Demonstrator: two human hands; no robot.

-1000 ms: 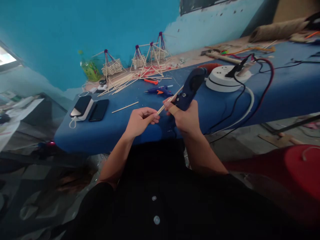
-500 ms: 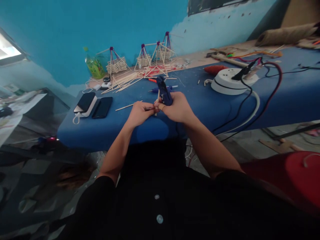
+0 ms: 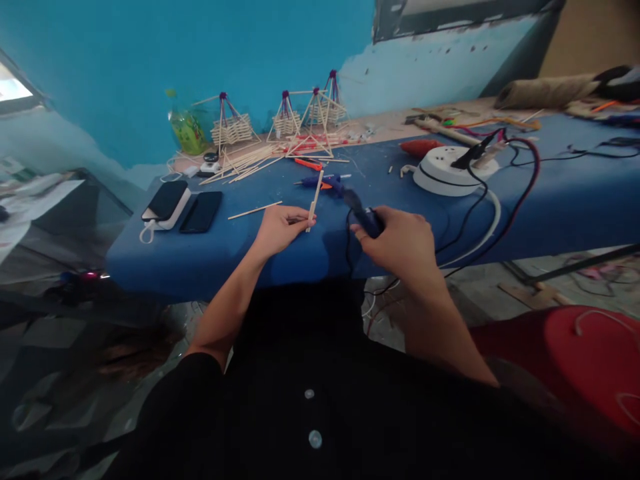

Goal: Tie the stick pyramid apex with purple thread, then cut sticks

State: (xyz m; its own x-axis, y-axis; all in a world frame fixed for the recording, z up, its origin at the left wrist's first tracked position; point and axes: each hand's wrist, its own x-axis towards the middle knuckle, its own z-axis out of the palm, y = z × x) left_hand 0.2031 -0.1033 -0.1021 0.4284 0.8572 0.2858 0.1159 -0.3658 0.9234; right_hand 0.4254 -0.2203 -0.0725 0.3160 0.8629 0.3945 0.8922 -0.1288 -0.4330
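My left hand [image 3: 283,227] pinches thin wooden sticks [image 3: 317,195] that stand tilted up from the fingertips, a short piece lying against a longer one. To its right, my right hand [image 3: 405,241] is wrapped round a dark blue hand tool [image 3: 367,219], blurred, its kind not clear. The tool is apart from the sticks. Behind them on the blue tabletop [image 3: 250,250] lies a blue glue gun [image 3: 313,181] with an orange trigger. A single loose stick [image 3: 255,211] lies just left of my left hand.
Stick-built pyramid frames [image 3: 325,117] with purple tops stand along the wall, near a pile of sticks [image 3: 245,163] and a green bottle [image 3: 186,130]. Phones [image 3: 201,212] lie at left. At right are a round white power strip [image 3: 445,175] with cords and a burlap roll [image 3: 545,91].
My right hand has moved right, away from the sticks, carrying the dark blue tool. My left hand keeps hold of the sticks in about the same place. The view has shifted slightly.
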